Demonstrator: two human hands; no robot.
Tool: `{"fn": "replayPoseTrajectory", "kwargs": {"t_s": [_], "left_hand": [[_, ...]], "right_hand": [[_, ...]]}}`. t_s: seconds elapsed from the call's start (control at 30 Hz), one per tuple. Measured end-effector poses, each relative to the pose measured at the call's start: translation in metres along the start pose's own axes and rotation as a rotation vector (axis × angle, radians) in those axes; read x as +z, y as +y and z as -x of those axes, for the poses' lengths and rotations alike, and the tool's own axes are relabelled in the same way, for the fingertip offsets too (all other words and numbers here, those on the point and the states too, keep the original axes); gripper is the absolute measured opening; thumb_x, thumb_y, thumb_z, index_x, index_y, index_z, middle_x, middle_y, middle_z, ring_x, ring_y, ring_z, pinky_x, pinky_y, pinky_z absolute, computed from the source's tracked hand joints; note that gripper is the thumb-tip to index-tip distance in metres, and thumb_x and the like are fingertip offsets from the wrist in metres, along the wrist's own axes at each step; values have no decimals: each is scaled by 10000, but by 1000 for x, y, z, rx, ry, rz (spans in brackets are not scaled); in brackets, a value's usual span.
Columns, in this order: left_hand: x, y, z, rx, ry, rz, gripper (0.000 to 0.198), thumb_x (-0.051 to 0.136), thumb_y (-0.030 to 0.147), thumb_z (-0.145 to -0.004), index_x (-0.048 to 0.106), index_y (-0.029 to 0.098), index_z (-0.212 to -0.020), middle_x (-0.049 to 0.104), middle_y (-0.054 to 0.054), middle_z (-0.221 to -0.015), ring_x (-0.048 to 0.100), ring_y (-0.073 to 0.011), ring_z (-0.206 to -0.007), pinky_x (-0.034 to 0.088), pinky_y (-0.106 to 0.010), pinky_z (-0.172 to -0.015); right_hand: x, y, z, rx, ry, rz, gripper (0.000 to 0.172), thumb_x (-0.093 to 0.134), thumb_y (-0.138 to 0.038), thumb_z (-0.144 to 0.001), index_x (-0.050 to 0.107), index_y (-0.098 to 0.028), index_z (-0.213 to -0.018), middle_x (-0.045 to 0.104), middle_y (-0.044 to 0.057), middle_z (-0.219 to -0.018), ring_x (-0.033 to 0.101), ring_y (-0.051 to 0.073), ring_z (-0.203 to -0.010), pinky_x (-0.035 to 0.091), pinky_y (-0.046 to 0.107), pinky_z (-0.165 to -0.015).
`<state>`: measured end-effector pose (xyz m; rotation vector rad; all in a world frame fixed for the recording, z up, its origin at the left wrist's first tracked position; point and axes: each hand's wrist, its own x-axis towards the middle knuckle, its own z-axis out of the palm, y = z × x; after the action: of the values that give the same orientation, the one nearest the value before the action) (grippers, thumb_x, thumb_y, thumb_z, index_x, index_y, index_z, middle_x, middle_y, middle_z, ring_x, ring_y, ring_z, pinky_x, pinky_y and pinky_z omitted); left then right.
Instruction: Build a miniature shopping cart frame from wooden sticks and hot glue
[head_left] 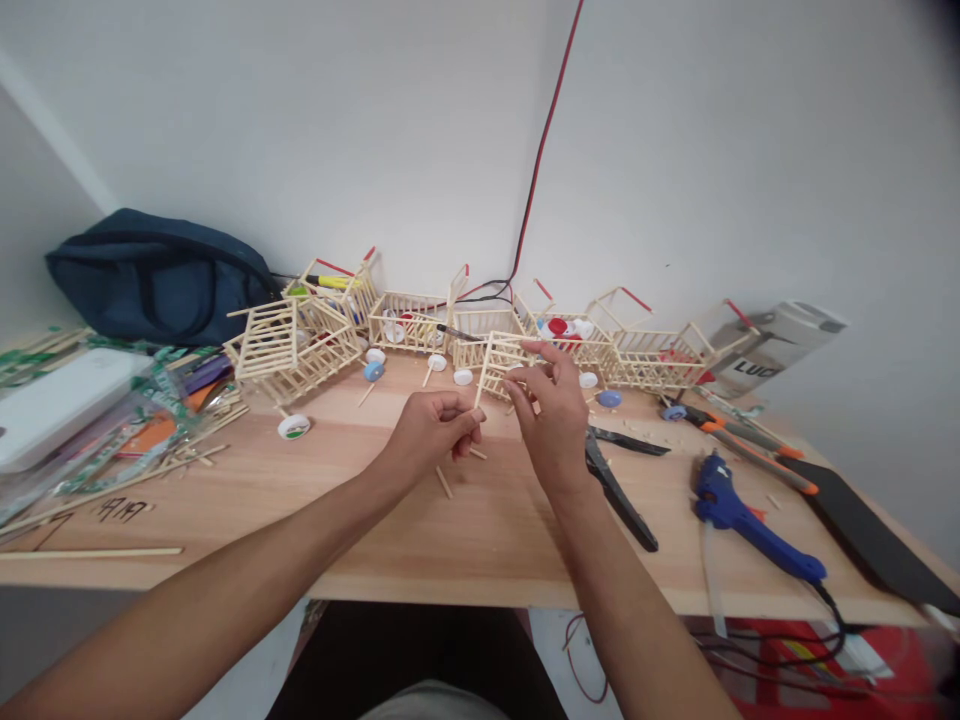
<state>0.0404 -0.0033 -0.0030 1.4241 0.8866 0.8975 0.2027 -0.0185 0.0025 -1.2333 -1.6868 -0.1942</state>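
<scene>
My left hand (439, 425) pinches the lower end of a thin wooden stick (484, 372), which rises upright between my hands. My right hand (553, 415) has thumb and fingers closed on the right side of a small frame of wooden sticks (496, 380). The stick seems to meet this frame at its top, but I cannot tell whether they are joined. Behind my hands stand several miniature shopping carts made of sticks, such as one cart (409, 312) with bottle-cap wheels. Under my hands a few loose sticks (445, 482) lie on the wooden table (420, 545).
A blue glue gun (750, 520), black-handled pliers (619, 495) and orange-grey pliers (750, 450) lie to the right. Farther left are a dark blue bag (161, 275), a white box (64, 400) and piled sticks with wrappers. A red-black cable (551, 120) runs down the wall.
</scene>
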Motion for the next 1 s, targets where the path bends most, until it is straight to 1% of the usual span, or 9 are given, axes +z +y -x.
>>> {"fn": "replayPoseTrajectory", "kwargs": {"t_s": [0.47, 0.73, 1.0], "left_hand": [[0, -2, -1, -9, 2, 4, 245, 633, 315, -775, 596, 116, -636, 582, -10, -556, 465, -66, -437, 354, -185, -436], [0, 0, -1, -15, 11, 1, 232, 636, 307, -771, 602, 119, -640, 590, -13, -554, 470, -65, -441, 353, -182, -443], [0, -3, -1, -11, 6, 0, 235, 636, 322, -770, 603, 123, -648, 586, -13, -553, 466, -67, -438, 353, -184, -440]], "right_hand": [[0, -1, 0, -8, 7, -14, 105, 529, -166, -877, 628, -181, -846, 529, 123, -1223, 548, 176, -921, 506, 362, -802], [1, 1, 0, -13, 5, -3, 113, 528, -143, -866, 626, -191, -838, 533, 118, -1219, 559, 180, -925, 511, 355, -783], [1, 1, 0, -8, 2, -4, 113, 522, -156, -872, 623, -199, -842, 534, 115, -1224, 564, 176, -924, 517, 356, -786]]}}
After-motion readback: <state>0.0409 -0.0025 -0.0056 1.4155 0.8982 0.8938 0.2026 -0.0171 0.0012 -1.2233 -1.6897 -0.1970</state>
